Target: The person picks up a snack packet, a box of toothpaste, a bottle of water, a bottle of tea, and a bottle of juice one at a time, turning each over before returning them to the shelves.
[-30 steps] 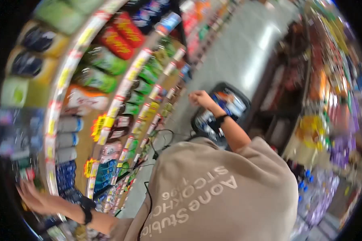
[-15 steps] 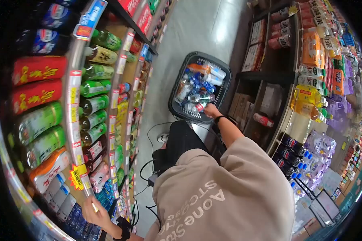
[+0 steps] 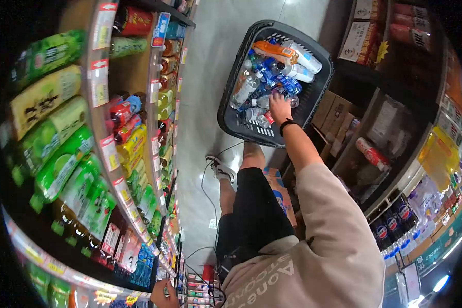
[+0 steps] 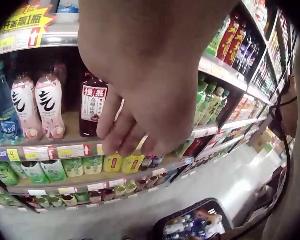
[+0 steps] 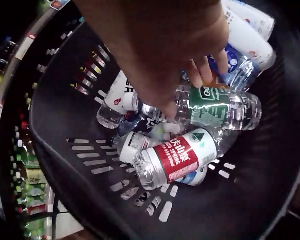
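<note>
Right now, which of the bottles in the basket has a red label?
The clear bottle lying nearest the basket's slotted wall, just below the right hand. Its label is red; the neighbour under the fingers has a green label.

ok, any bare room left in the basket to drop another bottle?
Bare wall of the basket left of the red-label bottle, near the rim. Crowded middle and far end, where the right hand hangs over the green-label bottle.
</note>
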A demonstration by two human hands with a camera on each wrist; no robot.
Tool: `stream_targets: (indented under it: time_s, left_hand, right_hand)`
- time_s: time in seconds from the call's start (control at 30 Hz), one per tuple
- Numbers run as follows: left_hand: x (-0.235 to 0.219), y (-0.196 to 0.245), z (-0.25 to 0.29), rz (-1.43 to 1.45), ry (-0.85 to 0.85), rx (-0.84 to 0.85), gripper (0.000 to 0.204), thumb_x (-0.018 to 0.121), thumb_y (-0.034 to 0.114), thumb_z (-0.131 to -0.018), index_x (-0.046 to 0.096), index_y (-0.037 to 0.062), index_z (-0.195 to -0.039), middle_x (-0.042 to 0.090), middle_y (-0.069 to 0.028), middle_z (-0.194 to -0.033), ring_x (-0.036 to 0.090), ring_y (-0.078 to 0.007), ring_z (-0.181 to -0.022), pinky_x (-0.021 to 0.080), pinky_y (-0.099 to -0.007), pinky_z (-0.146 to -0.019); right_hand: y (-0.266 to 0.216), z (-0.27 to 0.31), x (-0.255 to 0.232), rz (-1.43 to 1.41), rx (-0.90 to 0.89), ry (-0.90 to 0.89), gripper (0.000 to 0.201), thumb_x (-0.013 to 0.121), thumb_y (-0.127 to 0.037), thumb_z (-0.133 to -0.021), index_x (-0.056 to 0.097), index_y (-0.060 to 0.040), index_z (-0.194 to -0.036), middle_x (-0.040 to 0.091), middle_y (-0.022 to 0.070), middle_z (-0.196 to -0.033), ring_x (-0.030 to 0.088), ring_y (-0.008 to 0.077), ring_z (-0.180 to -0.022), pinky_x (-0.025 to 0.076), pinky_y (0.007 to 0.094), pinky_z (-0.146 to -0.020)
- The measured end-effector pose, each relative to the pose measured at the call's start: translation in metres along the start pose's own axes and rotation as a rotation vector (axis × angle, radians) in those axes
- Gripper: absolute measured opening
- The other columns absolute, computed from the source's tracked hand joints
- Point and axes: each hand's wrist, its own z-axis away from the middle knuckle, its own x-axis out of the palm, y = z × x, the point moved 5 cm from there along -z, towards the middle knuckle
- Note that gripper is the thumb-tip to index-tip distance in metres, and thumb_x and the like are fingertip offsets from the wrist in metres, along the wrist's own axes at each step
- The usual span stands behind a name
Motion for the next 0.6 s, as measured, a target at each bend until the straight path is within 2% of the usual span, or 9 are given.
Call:
stream_targets:
  time_s: [0.03, 0.17, 0.33, 0.37, 0.4, 0.43, 0.47, 0.5, 0.6]
  left_hand:
    - [0.007, -0.007, -0.002, 0.028, -0.128, -0.161, 0.020, 0.066, 0.017, -0.097, 0.074, -0.0009, -0.099, 0.073, -0.0173, -0.096, 0.067, -0.0308, -0.070, 0.054, -0.0391, -0.060]
    - [0.033, -0.037, 0.005, 0.070, 0.028, 0.091, 0.022, 0.065, 0.018, -0.099, 0.074, -0.0014, -0.099, 0.073, -0.0165, -0.096, 0.067, -0.0283, -0.072, 0.053, -0.0359, -0.058]
    - [0.041, -0.025, 0.007, 0.115, -0.136, -0.019, 0.018, 0.065, 0.015, -0.098, 0.073, -0.0005, -0.102, 0.073, -0.0160, -0.096, 0.069, -0.0290, -0.082, 0.052, -0.0373, -0.064]
    - [0.038, -0.022, 0.005, 0.122, -0.138, 0.008, 0.018, 0.066, 0.015, -0.098, 0.073, -0.0006, -0.103, 0.073, -0.0163, -0.097, 0.069, -0.0291, -0.083, 0.053, -0.0372, -0.065]
    - [0.034, -0.020, 0.003, 0.123, -0.132, 0.039, 0.017, 0.066, 0.014, -0.097, 0.073, -0.0007, -0.103, 0.073, -0.0165, -0.098, 0.070, -0.0293, -0.085, 0.053, -0.0370, -0.067]
    - [0.032, -0.025, 0.007, 0.154, -0.133, -0.203, 0.017, 0.067, 0.012, -0.095, 0.072, -0.0013, -0.105, 0.073, -0.0171, -0.104, 0.070, -0.0290, -0.088, 0.054, -0.0367, -0.073]
    - [0.028, -0.034, 0.013, 0.222, -0.038, -0.186, 0.016, 0.068, 0.011, -0.094, 0.071, -0.0020, -0.102, 0.073, -0.0162, -0.099, 0.069, -0.0283, -0.084, 0.054, -0.0368, -0.074]
    - [0.035, -0.048, 0.021, 0.293, 0.065, -0.176, 0.014, 0.068, 0.010, -0.093, 0.071, -0.0027, -0.099, 0.072, -0.0154, -0.093, 0.069, -0.0277, -0.081, 0.053, -0.0369, -0.074]
    - [0.044, -0.063, 0.056, 0.225, 0.177, -0.117, 0.017, 0.071, 0.016, -0.090, 0.073, 0.0059, -0.104, 0.073, -0.0107, -0.090, 0.070, -0.0268, -0.078, 0.053, -0.0363, -0.072]
  right_hand:
    - [-0.001, -0.011, 0.008, 0.022, -0.014, 0.037, 0.043, 0.063, -0.021, -0.090, 0.053, -0.0114, -0.131, 0.059, 0.0097, -0.125, 0.056, 0.0289, -0.123, 0.045, 0.0576, -0.096]
    - [-0.004, -0.041, 0.043, 0.041, 0.025, 0.021, 0.037, 0.058, -0.018, -0.092, 0.051, -0.0103, -0.127, 0.063, 0.0101, -0.119, 0.062, 0.0298, -0.114, 0.048, 0.0537, -0.091]
    - [-0.008, -0.026, 0.022, 0.037, -0.014, -0.122, 0.046, 0.069, -0.024, -0.087, 0.052, -0.0117, -0.128, 0.065, 0.0111, -0.122, 0.064, 0.0290, -0.114, 0.049, 0.0512, -0.089]
    - [-0.006, -0.028, 0.044, 0.077, -0.026, 0.009, 0.048, 0.071, -0.026, -0.085, 0.053, -0.0128, -0.128, 0.067, 0.0099, -0.120, 0.065, 0.0287, -0.112, 0.051, 0.0499, -0.086]
    - [-0.009, -0.019, 0.034, -0.045, -0.020, -0.080, 0.025, 0.056, -0.019, -0.094, 0.060, -0.0147, -0.118, 0.069, 0.0115, -0.116, 0.065, 0.0295, -0.111, 0.048, 0.0512, -0.087]
    - [-0.011, -0.014, 0.033, -0.110, 0.001, -0.157, 0.028, 0.059, -0.019, -0.091, 0.061, -0.0145, -0.118, 0.072, 0.0113, -0.111, 0.068, 0.0304, -0.106, 0.050, 0.0532, -0.084]
    - [-0.014, -0.001, 0.023, -0.154, -0.044, -0.077, 0.033, 0.066, -0.020, -0.086, 0.061, -0.0143, -0.118, 0.073, 0.0105, -0.106, 0.071, 0.0310, -0.099, 0.053, 0.0529, -0.081]
    - [-0.022, 0.010, 0.005, -0.175, -0.040, -0.215, 0.036, 0.073, -0.024, -0.081, 0.063, -0.0136, -0.114, 0.073, 0.0120, -0.107, 0.072, 0.0309, -0.098, 0.055, 0.0506, -0.080]
    - [-0.038, 0.043, -0.029, -0.216, -0.177, -0.288, 0.075, 0.082, -0.045, -0.072, 0.058, -0.0095, -0.132, 0.055, 0.0171, -0.138, 0.055, 0.0372, -0.125, 0.045, 0.0548, -0.098]
